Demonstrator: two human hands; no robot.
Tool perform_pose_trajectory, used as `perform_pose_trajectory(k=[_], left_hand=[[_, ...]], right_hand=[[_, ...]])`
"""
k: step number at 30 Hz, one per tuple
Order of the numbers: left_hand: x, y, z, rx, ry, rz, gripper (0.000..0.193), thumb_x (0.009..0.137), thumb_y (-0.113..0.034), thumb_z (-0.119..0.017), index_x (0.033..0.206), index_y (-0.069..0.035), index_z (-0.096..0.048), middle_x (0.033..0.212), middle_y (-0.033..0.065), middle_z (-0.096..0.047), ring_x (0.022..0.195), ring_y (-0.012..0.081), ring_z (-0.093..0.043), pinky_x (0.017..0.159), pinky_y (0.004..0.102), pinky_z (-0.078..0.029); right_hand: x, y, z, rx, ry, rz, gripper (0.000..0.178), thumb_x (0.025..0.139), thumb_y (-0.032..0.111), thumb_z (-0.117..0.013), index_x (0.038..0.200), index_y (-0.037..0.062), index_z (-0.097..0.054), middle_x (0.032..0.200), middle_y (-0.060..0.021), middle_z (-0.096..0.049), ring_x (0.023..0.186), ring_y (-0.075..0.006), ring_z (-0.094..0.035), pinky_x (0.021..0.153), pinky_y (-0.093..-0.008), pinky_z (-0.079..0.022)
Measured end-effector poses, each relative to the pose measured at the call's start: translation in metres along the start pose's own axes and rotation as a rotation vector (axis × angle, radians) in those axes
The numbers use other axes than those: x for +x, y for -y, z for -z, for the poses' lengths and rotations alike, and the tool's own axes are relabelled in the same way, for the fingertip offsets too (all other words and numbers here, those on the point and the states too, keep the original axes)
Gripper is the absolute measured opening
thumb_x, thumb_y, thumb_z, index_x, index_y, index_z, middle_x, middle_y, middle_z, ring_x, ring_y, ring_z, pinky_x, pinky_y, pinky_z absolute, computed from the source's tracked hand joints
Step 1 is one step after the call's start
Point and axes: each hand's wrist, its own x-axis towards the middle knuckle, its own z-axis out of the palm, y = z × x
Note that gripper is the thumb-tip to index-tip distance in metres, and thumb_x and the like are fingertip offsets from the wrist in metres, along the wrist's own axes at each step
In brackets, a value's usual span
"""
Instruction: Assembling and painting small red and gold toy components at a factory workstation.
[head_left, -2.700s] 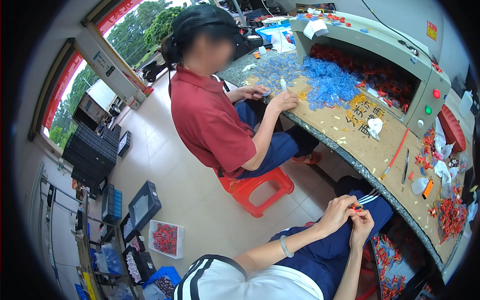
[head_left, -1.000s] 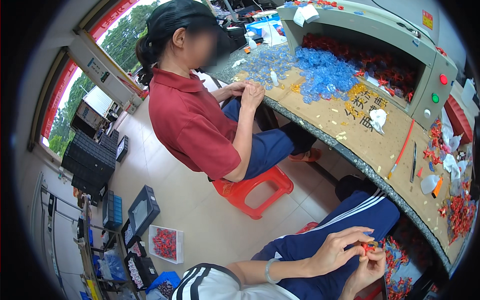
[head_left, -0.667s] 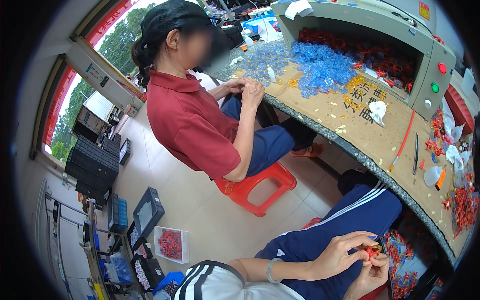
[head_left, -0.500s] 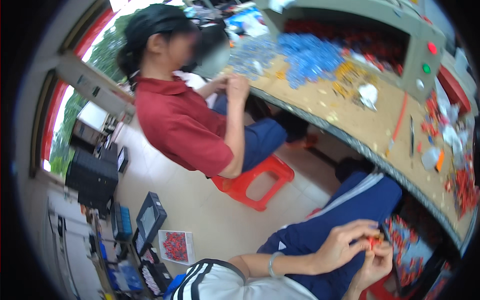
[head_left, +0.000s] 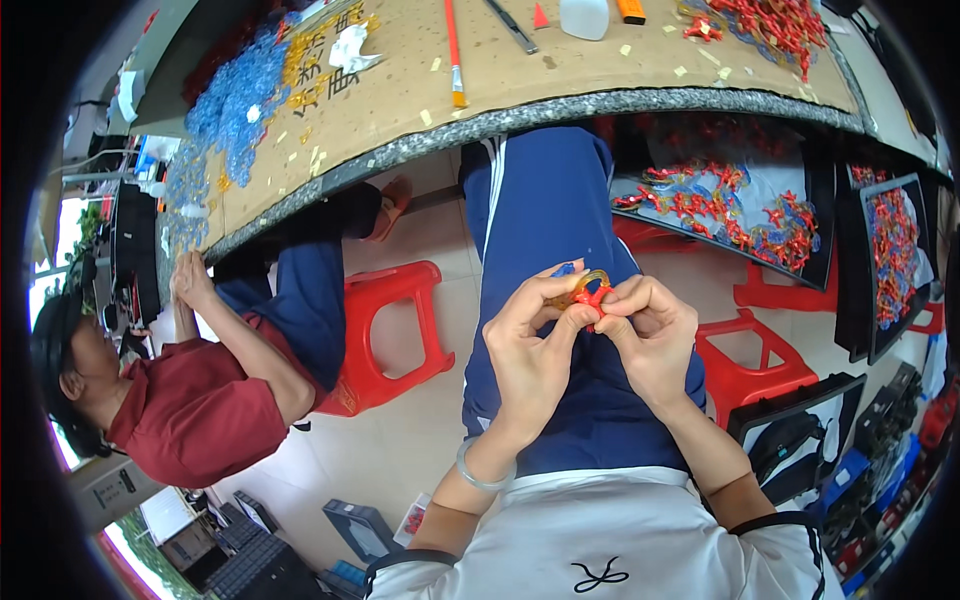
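Note:
Above my lap, my left hand [head_left: 528, 335] and my right hand [head_left: 652, 335] meet, both with bent, closed fingers. Between their thumbs and fingertips they pinch a small red plastic piece [head_left: 591, 297]. A curved, see-through amber plastic ring [head_left: 597, 275] arches up from it. Fingers cover much of both, so I cannot tell how they are joined. A small dark blue bit [head_left: 564, 269] shows at my left fingertips; whether it is a separate part is unclear.
Ahead runs a worktable [head_left: 410, 135] with a blue plastic heap [head_left: 235, 110], a brush [head_left: 454, 60], a knife [head_left: 511, 25] and red pieces [head_left: 770, 25]. Trays of red and blue pieces [head_left: 720, 205] sit beneath, right. A co-worker [head_left: 205, 400] sits left beside a red stool [head_left: 395, 335].
My view has swung right and down toward my lap, so the co-worker now appears farther left and lower. Both hands still hold the red and amber piece together.

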Motion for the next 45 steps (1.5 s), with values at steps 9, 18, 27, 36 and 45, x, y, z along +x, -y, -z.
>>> perform_pose_trajectory(k=[9,18,27,36,45], left_hand=[[0.002,0.004,-0.001,0.001,0.004,-0.045,0.02,0.077,0.007,-0.067,0.096,0.006,-0.064,0.109,0.0194,-0.062,0.085,0.0177,-0.066,0.072,0.0257,-0.055],[0.002,-0.004,0.0,-0.122,0.036,-0.025,0.021,0.077,0.008,-0.067,0.098,0.007,-0.063,0.113,0.0205,-0.06,0.09,0.02,-0.065,0.076,0.0276,-0.055],[-0.014,-0.032,0.002,-0.09,-0.019,-0.15,0.017,0.074,0.005,-0.071,0.088,0.01,-0.063,0.106,0.0274,-0.061,0.091,0.0266,-0.066,0.08,0.0334,-0.056],[-0.012,-0.038,0.007,-0.084,-0.097,-0.083,0.019,0.072,0.007,-0.071,0.09,0.007,-0.065,0.106,0.0247,-0.063,0.095,0.0268,-0.065,0.079,0.0332,-0.055],[-0.019,-0.053,0.021,-0.051,-0.04,-0.129,0.021,0.076,0.005,-0.064,0.097,0.005,-0.064,0.115,0.0189,-0.061,0.098,0.0241,-0.064,0.082,0.0316,-0.053]], right_hand=[[0.002,0.001,0.004,-0.019,0.019,0.024,0.012,0.075,-0.011,-0.067,0.077,-0.0038,-0.057,0.08,-0.0092,-0.059,0.071,-0.0123,-0.058,0.065,-0.0235,-0.05],[0.002,0.012,0.002,-0.173,-0.003,0.131,0.016,0.069,-0.008,-0.072,0.07,-0.0018,-0.057,0.071,-0.0106,-0.06,0.064,-0.0162,-0.06,0.059,-0.0256,-0.048],[-0.004,0.041,-0.009,-0.24,0.024,0.371,0.017,0.067,-0.008,-0.073,0.071,-0.0007,-0.058,0.067,-0.0106,-0.063,0.063,-0.0211,-0.064,0.057,-0.0274,-0.051],[0.007,0.049,-0.015,-0.313,0.065,0.385,0.017,0.065,-0.01,-0.072,0.069,0.0007,-0.058,0.067,-0.0117,-0.062,0.061,-0.0215,-0.062,0.055,-0.0276,-0.049],[-0.012,0.032,-0.012,-0.237,0.063,0.287,0.025,0.082,0.01,-0.069,0.075,0.0016,-0.047,0.081,-0.0071,-0.05,0.076,-0.0148,-0.052,0.069,-0.0258,-0.044]])
